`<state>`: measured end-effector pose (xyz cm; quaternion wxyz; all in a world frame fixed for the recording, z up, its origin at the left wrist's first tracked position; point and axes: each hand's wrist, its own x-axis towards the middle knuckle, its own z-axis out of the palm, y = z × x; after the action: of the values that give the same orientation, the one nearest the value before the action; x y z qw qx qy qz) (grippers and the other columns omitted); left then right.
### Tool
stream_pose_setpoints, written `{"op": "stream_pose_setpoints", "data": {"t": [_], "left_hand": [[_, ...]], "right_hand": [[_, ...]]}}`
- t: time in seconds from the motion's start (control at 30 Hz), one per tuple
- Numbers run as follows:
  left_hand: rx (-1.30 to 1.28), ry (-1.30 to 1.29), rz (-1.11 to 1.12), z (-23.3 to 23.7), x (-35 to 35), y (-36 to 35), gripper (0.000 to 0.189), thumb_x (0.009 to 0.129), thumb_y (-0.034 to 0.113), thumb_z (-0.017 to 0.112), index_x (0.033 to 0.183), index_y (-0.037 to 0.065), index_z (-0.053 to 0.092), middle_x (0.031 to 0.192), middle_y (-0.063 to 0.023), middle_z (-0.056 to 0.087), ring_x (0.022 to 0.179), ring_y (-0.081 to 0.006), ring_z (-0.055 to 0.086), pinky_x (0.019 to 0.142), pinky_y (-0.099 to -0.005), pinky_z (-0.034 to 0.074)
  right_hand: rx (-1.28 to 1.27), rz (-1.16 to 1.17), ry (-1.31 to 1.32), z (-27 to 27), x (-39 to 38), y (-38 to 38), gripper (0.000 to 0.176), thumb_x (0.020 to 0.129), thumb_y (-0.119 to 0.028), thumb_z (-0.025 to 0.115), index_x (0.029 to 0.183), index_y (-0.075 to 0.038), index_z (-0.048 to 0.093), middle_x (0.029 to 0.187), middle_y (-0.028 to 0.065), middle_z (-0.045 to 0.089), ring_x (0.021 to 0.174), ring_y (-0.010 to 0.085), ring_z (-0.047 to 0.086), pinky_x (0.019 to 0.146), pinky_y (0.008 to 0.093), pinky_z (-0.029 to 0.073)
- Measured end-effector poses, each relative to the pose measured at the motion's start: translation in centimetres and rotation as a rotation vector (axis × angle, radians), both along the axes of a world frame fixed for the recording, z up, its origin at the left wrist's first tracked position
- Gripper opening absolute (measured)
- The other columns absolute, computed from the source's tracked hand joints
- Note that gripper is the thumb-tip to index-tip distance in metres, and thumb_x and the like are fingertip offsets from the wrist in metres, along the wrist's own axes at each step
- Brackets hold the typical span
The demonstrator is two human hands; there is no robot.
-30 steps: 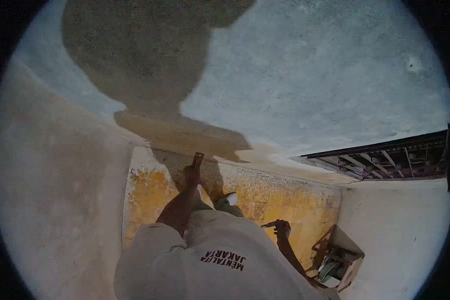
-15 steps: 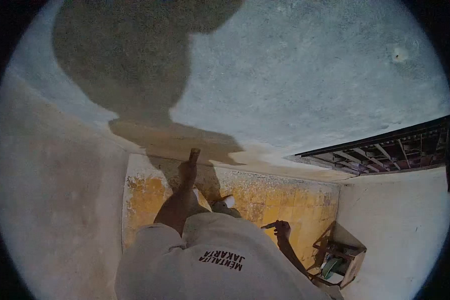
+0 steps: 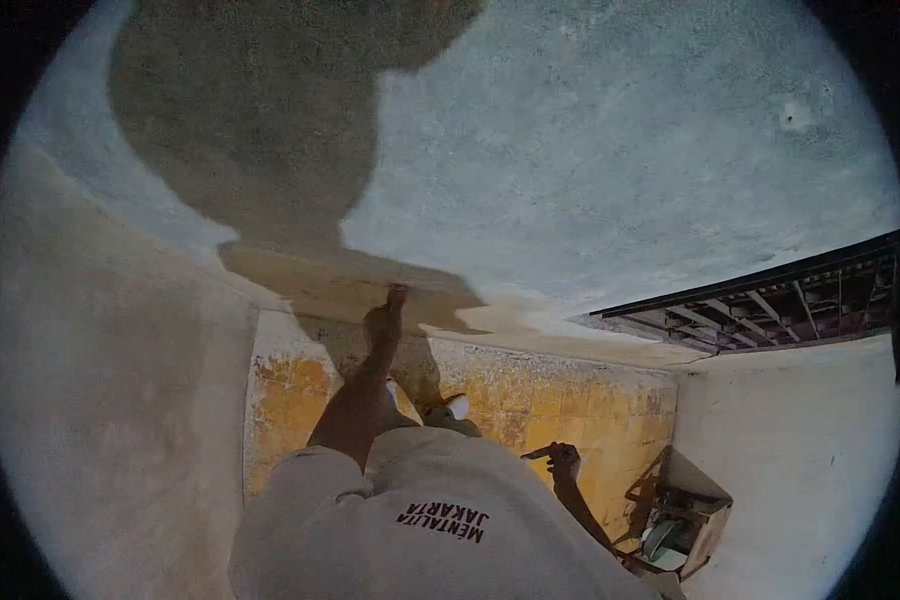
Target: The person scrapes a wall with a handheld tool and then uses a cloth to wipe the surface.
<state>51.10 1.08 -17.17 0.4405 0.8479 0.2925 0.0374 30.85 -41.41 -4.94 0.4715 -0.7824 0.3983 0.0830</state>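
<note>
My left hand [image 3: 381,322] is closed on a small brown tool [image 3: 397,294], perhaps a brush or scraper, at the shaded lower part of the wall [image 3: 550,180]. Its working end is hard to make out in the shadow. My right hand [image 3: 564,461] is held lower at the right, above the yellow floor, with its fingers round a thin dark tool [image 3: 538,453] that points left. That tool touches nothing that I can see.
Yellow, worn floor tiles [image 3: 590,410] lie below. A foot [image 3: 457,406] shows beside my shirt [image 3: 420,540]. A wooden frame [image 3: 708,540] with a green round thing stands at the right, under a dark barred opening [image 3: 770,305]. Plain wall [image 3: 110,360] rises at the left.
My left hand and its tool have moved slightly up and to the right along the wall. My right hand has hardly moved.
</note>
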Motion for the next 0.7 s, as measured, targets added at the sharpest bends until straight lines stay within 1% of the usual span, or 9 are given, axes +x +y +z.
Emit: {"op": "stream_pose_setpoints", "data": {"t": [0.03, 0.23, 0.27, 0.3, 0.33, 0.43, 0.53, 0.63, 0.7], "left_hand": [[-0.142, 0.04, 0.043, 4.7, 1.0, 0.4, 0.067, 0.08, 0.057, 0.048, 0.042, 0.002, 0.043, 0.036, -0.0038, 0.03, 0.037, -0.0166, 0.038, 0.041, -0.0369, 0.033], [-0.143, -0.092, -0.07, 1.9, -2.3, 1.3, 0.041, 0.081, 0.042, 0.055, 0.084, 0.002, 0.064, 0.046, -0.0035, 0.041, 0.041, -0.0147, 0.032, 0.045, -0.0369, 0.032], [-0.143, -0.101, -0.067, -4.7, -5.3, 0.3, 0.041, 0.081, 0.042, 0.055, 0.084, 0.002, 0.064, 0.046, -0.0035, 0.041, 0.041, -0.0147, 0.032, 0.045, -0.0369, 0.032], [-0.054, -0.204, -0.226, -10.8, -6.7, -0.9, 0.03, 0.081, 0.02, 0.047, 0.11, 0.012, 0.044, 0.094, -0.0063, 0.03, 0.044, -0.0185, 0.041, 0.046, -0.0363, 0.037], [0.036, -0.305, -0.388, -16.3, -4.2, 0.9, 0.062, 0.081, -0.002, 0.038, 0.137, 0.023, 0.025, 0.142, -0.0091, 0.019, 0.048, -0.0224, 0.051, 0.046, -0.0358, 0.042], [0.252, -0.39, -0.275, -0.4, -3.7, 0.9, 0.036, 0.084, 0.015, 0.046, 0.12, 0.011, 0.05, 0.124, -0.0165, 0.047, 0.054, -0.0255, 0.057, 0.049, -0.0366, 0.043], [-0.013, 0.317, -0.096, 2.5, -0.1, 1.3, 0.039, 0.081, 0.037, 0.053, 0.087, 0.0, 0.065, 0.089, -0.022, 0.062, 0.059, -0.0269, 0.06, 0.052, -0.0367, 0.044], [-0.225, 0.212, 0.208, 4.9, -0.6, 0.5, 0.064, 0.073, 0.057, 0.056, 0.057, -0.005, 0.061, 0.061, -0.0218, 0.059, 0.058, -0.0277, 0.059, 0.052, -0.0378, 0.044], [-0.144, 0.173, 0.062, 1.8, -2.3, 0.4, 0.053, 0.077, 0.049, 0.055, 0.072, -0.003, 0.062, 0.069, -0.0216, 0.061, 0.056, -0.0265, 0.058, 0.051, -0.0378, 0.044]], "right_hand": [[-0.011, 0.011, -0.002, 0.3, 0.0, 0.1, 0.02, 0.076, -0.019, 0.066, 0.085, -0.006, 0.054, 0.066, 0.0031, 0.056, 0.049, 0.0103, 0.052, 0.039, 0.0238, 0.041], [-0.014, 0.011, 0.025, -0.4, 0.1, -0.4, 0.021, 0.076, -0.022, 0.067, 0.085, -0.007, 0.054, 0.067, 0.0036, 0.056, 0.05, 0.0099, 0.052, 0.038, 0.0229, 0.041], [-0.014, 0.016, 0.017, -0.4, 0.4, -0.4, 0.021, 0.076, -0.022, 0.067, 0.085, -0.007, 0.054, 0.067, 0.0036, 0.056, 0.05, 0.0099, 0.052, 0.038, 0.0229, 0.041], [-0.013, 0.018, 0.004, -0.4, 0.3, -0.4, 0.021, 0.077, -0.022, 0.066, 0.085, -0.007, 0.054, 0.066, 0.0035, 0.056, 0.049, 0.0101, 0.052, 0.038, 0.0231, 0.041], [-0.011, 0.017, -0.007, -0.5, 0.2, -0.4, 0.021, 0.078, -0.023, 0.065, 0.085, -0.007, 0.054, 0.066, 0.0035, 0.056, 0.049, 0.0102, 0.052, 0.038, 0.0233, 0.041], [-0.062, 0.002, 0.047, 0.3, 0.2, 0.5, 0.022, 0.078, -0.024, 0.065, 0.086, -0.006, 0.053, 0.066, 0.0041, 0.056, 0.049, 0.0108, 0.052, 0.039, 0.024, 0.042], [0.003, -0.013, 0.052, -0.8, -0.7, -0.4, 0.025, 0.078, -0.025, 0.066, 0.086, -0.005, 0.053, 0.065, 0.0043, 0.055, 0.049, 0.0113, 0.053, 0.039, 0.0243, 0.042], [-0.036, 0.01, 0.009, -2.0, -1.5, -1.6, 0.025, 0.078, -0.026, 0.065, 0.085, -0.005, 0.053, 0.064, 0.0042, 0.055, 0.049, 0.0114, 0.053, 0.038, 0.0242, 0.042], [-0.006, 0.016, -0.014, -2.5, -2.3, -2.3, 0.025, 0.078, -0.026, 0.065, 0.085, -0.006, 0.053, 0.064, 0.0041, 0.055, 0.049, 0.0114, 0.053, 0.038, 0.0244, 0.042]]}}
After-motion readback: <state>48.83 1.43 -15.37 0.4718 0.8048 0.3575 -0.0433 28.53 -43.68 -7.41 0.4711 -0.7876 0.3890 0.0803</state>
